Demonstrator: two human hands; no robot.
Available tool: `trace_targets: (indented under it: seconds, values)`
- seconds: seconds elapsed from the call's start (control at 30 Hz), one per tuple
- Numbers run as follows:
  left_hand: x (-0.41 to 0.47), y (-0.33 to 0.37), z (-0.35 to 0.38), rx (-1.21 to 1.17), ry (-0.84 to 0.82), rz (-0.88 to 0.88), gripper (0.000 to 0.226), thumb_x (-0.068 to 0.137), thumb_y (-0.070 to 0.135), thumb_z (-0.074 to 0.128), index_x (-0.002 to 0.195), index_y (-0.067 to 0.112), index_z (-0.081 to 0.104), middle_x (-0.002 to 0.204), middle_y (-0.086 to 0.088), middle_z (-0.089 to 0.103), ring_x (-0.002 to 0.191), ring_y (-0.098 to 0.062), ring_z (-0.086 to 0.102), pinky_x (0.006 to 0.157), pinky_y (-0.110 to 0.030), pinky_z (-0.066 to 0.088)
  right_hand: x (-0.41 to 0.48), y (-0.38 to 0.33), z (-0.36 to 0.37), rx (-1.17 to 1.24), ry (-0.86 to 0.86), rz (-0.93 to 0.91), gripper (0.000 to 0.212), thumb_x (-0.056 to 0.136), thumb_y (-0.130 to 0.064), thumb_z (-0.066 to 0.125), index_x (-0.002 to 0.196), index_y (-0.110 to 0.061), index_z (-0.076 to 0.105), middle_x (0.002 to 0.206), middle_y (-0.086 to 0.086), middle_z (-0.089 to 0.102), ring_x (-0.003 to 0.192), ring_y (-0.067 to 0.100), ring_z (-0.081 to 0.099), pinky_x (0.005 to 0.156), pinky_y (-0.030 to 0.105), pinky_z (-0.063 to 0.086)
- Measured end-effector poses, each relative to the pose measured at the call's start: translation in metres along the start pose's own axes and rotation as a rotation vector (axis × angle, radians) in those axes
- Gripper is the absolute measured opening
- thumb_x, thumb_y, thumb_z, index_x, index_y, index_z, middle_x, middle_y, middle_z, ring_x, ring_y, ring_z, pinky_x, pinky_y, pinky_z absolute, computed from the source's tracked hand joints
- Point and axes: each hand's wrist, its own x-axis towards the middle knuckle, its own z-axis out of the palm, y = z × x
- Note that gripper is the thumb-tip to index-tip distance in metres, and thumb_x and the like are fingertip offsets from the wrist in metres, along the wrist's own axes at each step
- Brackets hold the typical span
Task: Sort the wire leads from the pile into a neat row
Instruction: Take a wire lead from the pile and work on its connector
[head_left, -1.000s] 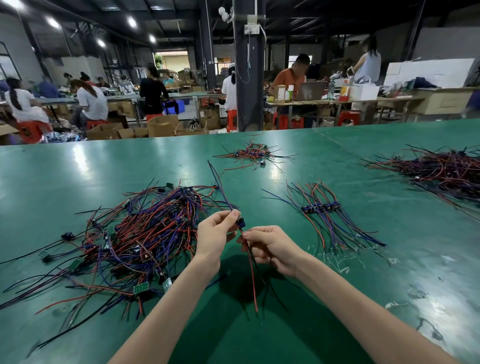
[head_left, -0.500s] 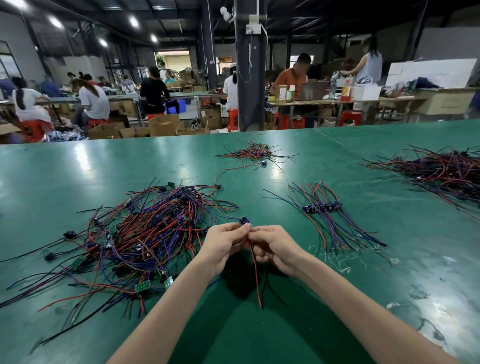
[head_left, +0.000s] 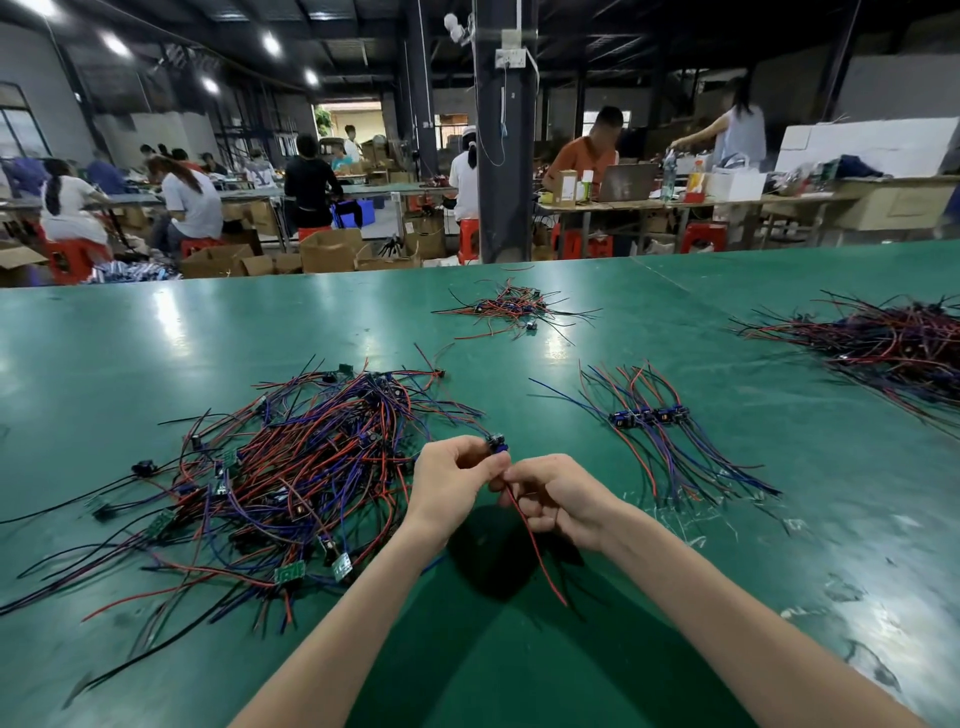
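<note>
Two grips, one item held between them. The left grip (head_left: 451, 480), fingers curled, pinches a single wire lead (head_left: 535, 553) at its small dark-and-blue connector, which stands just above the fingertips. The right grip (head_left: 563, 501), touching the left at the fingertips, has its fingers curled round the same lead's strands. A red strand and a dark one run out below the right grip and trail toward the wearer over the green tabletop (head_left: 156, 338); whether their ends touch the surface cannot be told. The pile (head_left: 291, 467), a tangle of red, blue and black leads with small green boards among them, lies left of the left grip, and its nearest strands reach just beside that grip. The row (head_left: 649, 415) lies right of and slightly beyond the right grip, apart from it: several blue connectors side by side in a line, with their wires fanned out on the far and near sides. A small heap (head_left: 514, 306) of leads lies well beyond both grips. A large heap (head_left: 893, 343) lies far right of the right grip, at the frame edge. A dark pillar (head_left: 506, 156) stands past the tabletop's far edge, with seated people at other tables to either side.
</note>
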Motion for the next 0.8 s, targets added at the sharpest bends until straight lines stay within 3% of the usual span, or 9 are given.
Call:
trace_targets:
  seconds: [0.07, 0.17, 0.33, 0.4, 0.5, 0.67, 0.8]
  values:
    - [-0.0001, -0.0016, 0.0001, 0.091, 0.002, 0.048, 0.033, 0.079, 0.004, 0.073, 0.053, 0.015, 0.056, 0.048, 0.014, 0.050, 0.051, -0.001, 0.040, 0.054, -0.016, 0.034, -0.0002, -0.0018, -0.0020, -0.016, -0.002, 0.040, 0.023, 0.092, -0.006, 0.046, 0.073, -0.003, 0.060, 0.051, 0.003, 0.052, 0.033, 0.003, 0.029, 0.029, 0.013, 0.021]
    - [0.0009, -0.0028, 0.0005, 0.107, 0.007, 0.073, 0.027, 0.079, 0.004, 0.074, 0.060, -0.003, 0.056, 0.056, 0.002, 0.047, 0.058, -0.009, 0.037, 0.055, -0.023, 0.033, 0.0007, -0.0036, -0.0040, -0.014, -0.005, 0.074, 0.021, 0.092, -0.006, 0.048, 0.075, -0.002, 0.059, 0.053, 0.003, 0.052, 0.033, 0.002, 0.028, 0.028, 0.012, 0.020]
    - [0.0012, -0.0009, 0.0015, -0.049, 0.004, -0.022, 0.016, 0.078, -0.004, 0.071, 0.070, 0.009, 0.067, 0.056, 0.012, 0.062, 0.054, 0.002, 0.052, 0.058, -0.011, 0.042, 0.0005, -0.0037, -0.0038, 0.043, -0.032, 0.119, 0.020, 0.092, -0.008, 0.048, 0.077, -0.002, 0.060, 0.059, 0.003, 0.047, 0.036, 0.002, 0.028, 0.030, 0.012, 0.021]
    - [0.0021, -0.0007, 0.0006, -0.080, -0.038, -0.073, 0.012, 0.078, -0.006, 0.070, 0.078, 0.006, 0.069, 0.055, 0.012, 0.064, 0.053, 0.003, 0.055, 0.060, -0.011, 0.045, 0.0003, -0.0038, -0.0045, 0.037, -0.030, 0.128, 0.020, 0.093, -0.008, 0.047, 0.077, -0.002, 0.059, 0.058, 0.001, 0.044, 0.036, 0.002, 0.026, 0.030, 0.011, 0.020]
    - [0.0025, -0.0002, -0.0007, -0.155, -0.073, -0.156, 0.012, 0.078, -0.007, 0.069, 0.084, 0.004, 0.069, 0.061, 0.007, 0.066, 0.058, -0.005, 0.059, 0.066, -0.017, 0.051, 0.0000, -0.0039, -0.0041, 0.050, -0.022, 0.127, 0.020, 0.093, -0.007, 0.047, 0.076, -0.002, 0.057, 0.054, 0.000, 0.044, 0.037, 0.002, 0.026, 0.029, 0.011, 0.021]
    - [0.0024, 0.0022, -0.0015, -0.312, -0.037, -0.299, 0.013, 0.079, -0.008, 0.067, 0.084, 0.004, 0.069, 0.074, -0.011, 0.066, 0.069, -0.023, 0.061, 0.082, -0.040, 0.052, 0.0007, -0.0023, -0.0014, 0.094, -0.020, 0.108, 0.017, 0.092, -0.004, 0.047, 0.081, -0.001, 0.059, 0.055, 0.003, 0.051, 0.038, 0.002, 0.030, 0.032, 0.011, 0.023]
    - [0.0008, 0.0034, -0.0032, -0.289, -0.049, -0.311, 0.011, 0.080, -0.007, 0.067, 0.081, 0.005, 0.068, 0.065, -0.008, 0.065, 0.055, -0.016, 0.060, 0.069, -0.033, 0.054, 0.0039, -0.0006, -0.0016, 0.088, -0.025, 0.122, 0.017, 0.092, -0.004, 0.049, 0.081, -0.001, 0.061, 0.056, 0.004, 0.054, 0.037, 0.002, 0.031, 0.033, 0.011, 0.024]
